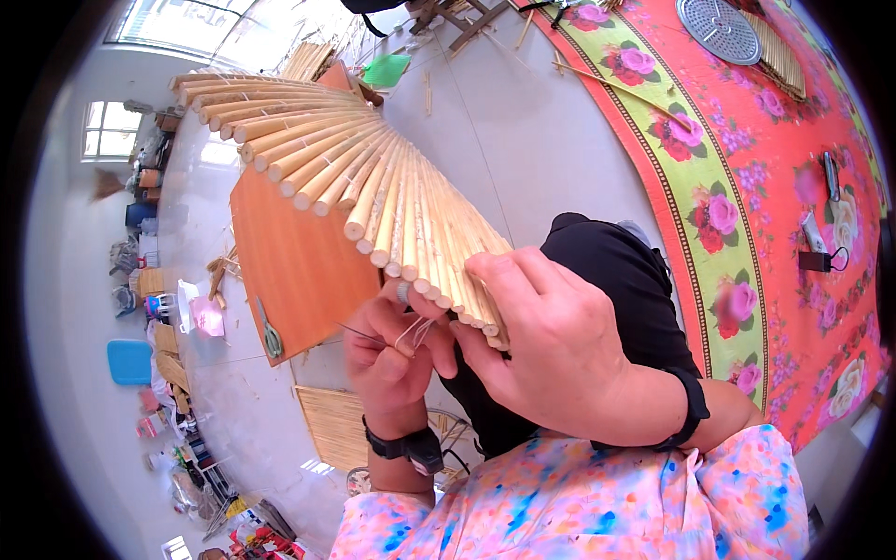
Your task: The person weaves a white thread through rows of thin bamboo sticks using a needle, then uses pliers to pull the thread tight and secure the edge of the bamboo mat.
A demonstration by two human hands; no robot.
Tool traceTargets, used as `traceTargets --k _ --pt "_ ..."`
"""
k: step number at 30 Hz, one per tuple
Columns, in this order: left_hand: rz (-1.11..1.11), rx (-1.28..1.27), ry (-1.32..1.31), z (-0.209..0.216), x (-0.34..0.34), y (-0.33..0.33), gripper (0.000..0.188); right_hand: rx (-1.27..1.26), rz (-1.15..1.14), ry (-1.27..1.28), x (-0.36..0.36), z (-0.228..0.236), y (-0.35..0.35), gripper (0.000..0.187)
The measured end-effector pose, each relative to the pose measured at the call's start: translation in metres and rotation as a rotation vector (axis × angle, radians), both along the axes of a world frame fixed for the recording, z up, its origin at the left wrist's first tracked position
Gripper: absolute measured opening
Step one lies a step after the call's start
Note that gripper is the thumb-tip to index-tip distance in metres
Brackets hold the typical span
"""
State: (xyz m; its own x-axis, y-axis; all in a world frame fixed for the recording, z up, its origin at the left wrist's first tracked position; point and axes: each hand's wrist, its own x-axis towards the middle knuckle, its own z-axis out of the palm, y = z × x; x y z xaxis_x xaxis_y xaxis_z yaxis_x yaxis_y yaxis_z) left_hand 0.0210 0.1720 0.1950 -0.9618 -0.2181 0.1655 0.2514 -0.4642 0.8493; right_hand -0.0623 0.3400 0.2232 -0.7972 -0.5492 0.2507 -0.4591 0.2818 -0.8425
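A strip of pale cut reeds (373, 177), bound side by side with thread, fans out from my hands toward the far left. My right hand (560, 341) pinches its near end, thumb below and fingers on top. Just left of it, my left hand (397, 341) is closed on a thin dark needle (362, 334), with white thread (413, 331) looped by the fingertips. A grey ring-shaped thimble (403, 292) sits on one finger of that hand. The left fingers are right beneath the reed ends, partly hidden by them.
An orange-brown board (299, 271) lies below the strip, with green-handled scissors (271, 338) on it. A reed mat (331, 425) is on the tiled floor. To the right, a red floral cloth (793, 327) bears a round metal strainer (719, 30). Assorted goods line the left wall.
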Motion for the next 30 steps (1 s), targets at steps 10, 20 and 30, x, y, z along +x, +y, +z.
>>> traceTargets --k 10,20,30 --pt "0.022 -0.005 -0.085 0.003 -0.006 0.011 0.012 0.124 -0.08 0.229 0.0 -0.004 -0.008 0.033" --pt "0.255 -0.4 -0.126 0.014 0.003 -0.01 0.006 0.245 -0.115 0.297 -0.006 -0.001 -0.002 0.027" --pt "0.488 -1.088 -0.072 0.007 0.016 0.002 0.012 0.163 -0.188 0.095 -0.012 -0.022 0.015 0.029"
